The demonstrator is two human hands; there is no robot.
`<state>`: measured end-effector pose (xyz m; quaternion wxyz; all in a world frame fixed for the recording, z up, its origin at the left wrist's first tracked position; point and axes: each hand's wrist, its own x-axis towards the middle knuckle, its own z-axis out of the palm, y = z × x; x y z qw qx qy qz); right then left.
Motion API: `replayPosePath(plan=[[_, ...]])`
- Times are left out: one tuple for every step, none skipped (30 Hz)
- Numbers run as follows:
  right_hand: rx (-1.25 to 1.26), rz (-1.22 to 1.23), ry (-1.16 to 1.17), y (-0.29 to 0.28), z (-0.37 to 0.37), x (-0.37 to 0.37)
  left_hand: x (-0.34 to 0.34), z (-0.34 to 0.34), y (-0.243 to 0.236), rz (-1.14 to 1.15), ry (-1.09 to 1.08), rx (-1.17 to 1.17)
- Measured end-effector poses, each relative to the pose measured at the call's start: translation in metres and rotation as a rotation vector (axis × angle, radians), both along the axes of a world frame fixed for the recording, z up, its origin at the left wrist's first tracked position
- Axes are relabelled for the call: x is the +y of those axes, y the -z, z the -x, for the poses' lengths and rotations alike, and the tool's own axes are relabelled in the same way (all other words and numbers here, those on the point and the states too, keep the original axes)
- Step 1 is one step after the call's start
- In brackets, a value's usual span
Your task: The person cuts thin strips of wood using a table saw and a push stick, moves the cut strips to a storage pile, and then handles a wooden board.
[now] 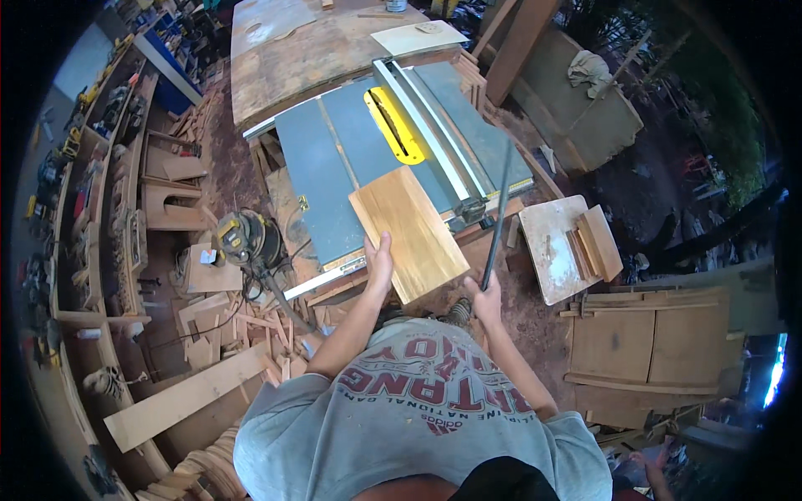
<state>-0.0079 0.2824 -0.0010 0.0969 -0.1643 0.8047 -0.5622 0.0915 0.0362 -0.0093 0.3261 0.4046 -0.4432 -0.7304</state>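
My left hand (380, 259) grips the near left edge of a light wooden board (409, 230), which lies flat on the grey table saw (334, 167) and overhangs its front edge. The saw's yellow blade insert (397, 125) sits just beyond the board, with the metal fence (426, 134) to its right. In my right hand (486, 292) I hold the lower end of a long dark stick (499, 213) that slants up across the saw's right corner.
A router (246, 238) with its cable rests on offcuts left of the saw. A large workbench (309, 50) stands behind it. Wood scraps and planks litter the floor; a small white stool (555, 246) and plywood panels (647, 342) are to the right.
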Motion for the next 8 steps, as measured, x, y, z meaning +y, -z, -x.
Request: replayPosePath(plan=[[-0.187,0.051,-0.023,0.002,-0.004,0.001,0.005,0.001,-0.009,0.0,0.001,-0.036],[-0.372,0.102,-0.05,-0.001,-0.008,0.0,0.007,0.005,-0.008,0.001,-0.009,-0.039],[-0.577,0.313,-0.022,-0.008,-0.011,-0.009,0.009,0.009,-0.002,-0.016,-0.019,0.013],[-0.582,0.314,-0.029,-0.016,-0.013,-0.016,0.009,0.011,0.004,-0.03,-0.028,0.066],[-0.709,0.369,0.047,-0.028,-0.013,-0.023,0.009,0.012,0.008,0.003,0.006,0.008],[-0.836,0.423,0.122,-0.035,-0.013,-0.026,0.01,0.011,0.012,0.007,0.004,0.005],[-0.875,0.437,0.105,-0.026,-0.011,-0.021,0.014,0.01,0.015,0.067,0.01,-0.034],[-0.905,0.462,0.106,-0.007,-0.002,-0.009,0.02,0.017,0.013,0.128,0.036,-0.068]])
